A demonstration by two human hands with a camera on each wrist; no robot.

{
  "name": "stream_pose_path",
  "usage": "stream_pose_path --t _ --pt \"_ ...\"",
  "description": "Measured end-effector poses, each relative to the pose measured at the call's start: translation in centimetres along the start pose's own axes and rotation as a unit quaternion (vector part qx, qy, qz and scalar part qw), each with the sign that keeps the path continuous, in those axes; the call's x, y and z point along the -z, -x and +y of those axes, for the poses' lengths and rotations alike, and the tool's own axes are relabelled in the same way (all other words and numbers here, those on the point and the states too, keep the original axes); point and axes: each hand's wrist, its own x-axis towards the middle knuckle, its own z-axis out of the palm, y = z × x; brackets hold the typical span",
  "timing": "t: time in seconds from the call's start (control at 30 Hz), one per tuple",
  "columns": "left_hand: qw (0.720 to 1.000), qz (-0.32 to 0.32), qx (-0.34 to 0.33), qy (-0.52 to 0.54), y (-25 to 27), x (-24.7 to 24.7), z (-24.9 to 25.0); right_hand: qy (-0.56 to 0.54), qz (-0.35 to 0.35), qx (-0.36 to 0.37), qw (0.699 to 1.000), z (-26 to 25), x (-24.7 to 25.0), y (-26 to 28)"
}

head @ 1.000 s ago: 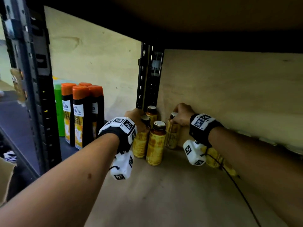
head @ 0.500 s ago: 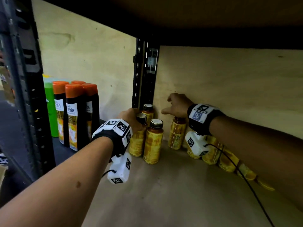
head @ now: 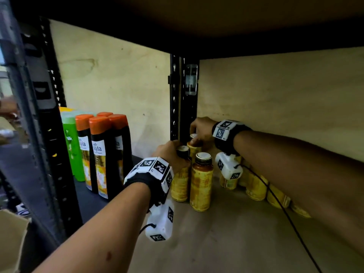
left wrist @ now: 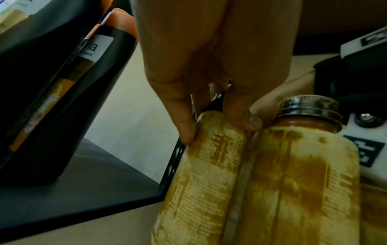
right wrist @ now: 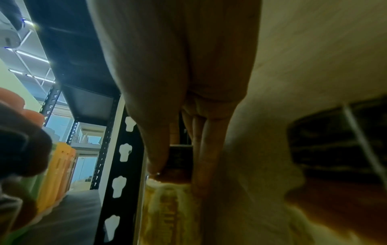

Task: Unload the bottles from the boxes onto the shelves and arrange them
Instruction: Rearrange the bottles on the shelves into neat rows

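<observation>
Several yellow bottles with dark metal caps stand in the back left corner of the wooden shelf [head: 226, 243]. My left hand [head: 171, 154] grips the neck of the leftmost yellow bottle [head: 180, 184]; its thumb and fingers [left wrist: 184, 126] pinch under the cap of that bottle [left wrist: 201, 174]. My right hand [head: 201, 131] grips the top of the rear yellow bottle [head: 194, 148] beside the black post; in the right wrist view its fingers [right wrist: 205, 157] curl round that bottle's neck [right wrist: 176, 175]. A third yellow bottle [head: 201, 182] stands free in front.
A black upright post [head: 184, 95] separates this bay from the left one, where black bottles with orange caps [head: 102, 154] and a green bottle [head: 71, 146] stand. More yellow bottles [head: 256, 186] line the back wall under my right arm. A cardboard box [head: 9, 239] sits at lower left.
My right hand has left the bottle farther right and moved left to the rear bottle by the post, gripping its top. My left hand keeps hold of the leftmost bottle.
</observation>
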Motion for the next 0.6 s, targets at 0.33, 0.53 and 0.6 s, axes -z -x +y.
stream_pose_path --t 0.33,0.53,0.6 --pt "1.000 0.010 0.004 0.010 0.5 -0.3 0.3 0.048 0.035 -0.005 0.998 0.6 0.1 1.9" --pt "1.000 0.013 0.014 0.015 0.4 -0.2 0.3 0.205 0.014 -0.052 0.977 2.8 2.8 6.4" --pt "1.000 0.016 0.015 0.012 0.4 -0.2 0.4 0.207 -0.041 -0.073 0.975 2.9 2.3 7.6"
